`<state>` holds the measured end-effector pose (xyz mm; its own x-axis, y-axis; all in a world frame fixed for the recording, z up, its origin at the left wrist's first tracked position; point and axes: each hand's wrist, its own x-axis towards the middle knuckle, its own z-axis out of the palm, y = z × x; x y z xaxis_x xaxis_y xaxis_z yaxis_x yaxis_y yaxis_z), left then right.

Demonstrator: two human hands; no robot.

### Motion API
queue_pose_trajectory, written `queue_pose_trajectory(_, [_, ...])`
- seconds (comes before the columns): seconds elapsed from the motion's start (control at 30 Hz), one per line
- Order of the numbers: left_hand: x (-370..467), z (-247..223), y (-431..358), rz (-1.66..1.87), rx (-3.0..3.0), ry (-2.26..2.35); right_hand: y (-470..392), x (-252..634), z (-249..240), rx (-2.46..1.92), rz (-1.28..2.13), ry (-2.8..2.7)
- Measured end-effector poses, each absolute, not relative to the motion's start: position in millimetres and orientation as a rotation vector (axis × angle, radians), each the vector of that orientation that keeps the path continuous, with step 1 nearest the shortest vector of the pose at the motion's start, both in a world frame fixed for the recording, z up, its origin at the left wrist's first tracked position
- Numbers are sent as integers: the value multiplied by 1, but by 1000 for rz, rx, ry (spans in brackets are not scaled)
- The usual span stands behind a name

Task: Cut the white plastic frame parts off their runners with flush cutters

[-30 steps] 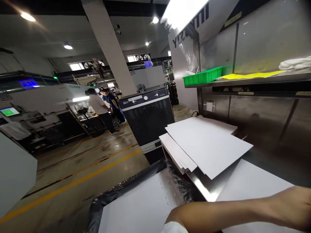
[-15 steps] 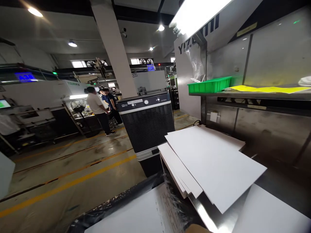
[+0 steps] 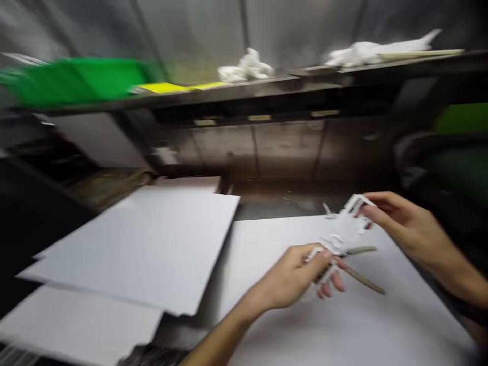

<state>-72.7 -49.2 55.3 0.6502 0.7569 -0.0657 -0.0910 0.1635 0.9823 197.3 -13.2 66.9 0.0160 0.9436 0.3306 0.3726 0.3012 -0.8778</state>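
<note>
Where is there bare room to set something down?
The large white sheet looks bare between the stacked white sheets and left hand, and along its near part. Crowded: between left and right hand, with white plastic pieces and tan-handled tool.

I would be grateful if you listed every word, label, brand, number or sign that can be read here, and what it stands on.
No text can be read.
Pale labels below the shelf: too small and blurred to read.
Green bin: blurred, no lettering can be made out.
White plastic pieces: blurred, no marking can be made out.
</note>
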Motion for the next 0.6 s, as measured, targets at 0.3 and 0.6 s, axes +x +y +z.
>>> queue_pose_trajectory(0.3, [-57, 34, -48, 454, 972, 616, -10, 195, 53, -912, 1253, -1299])
queue_pose_trajectory(0.6, [-57, 26, -45, 582, 747, 637, -2, 227, 54, -1205, 1073, -1601])
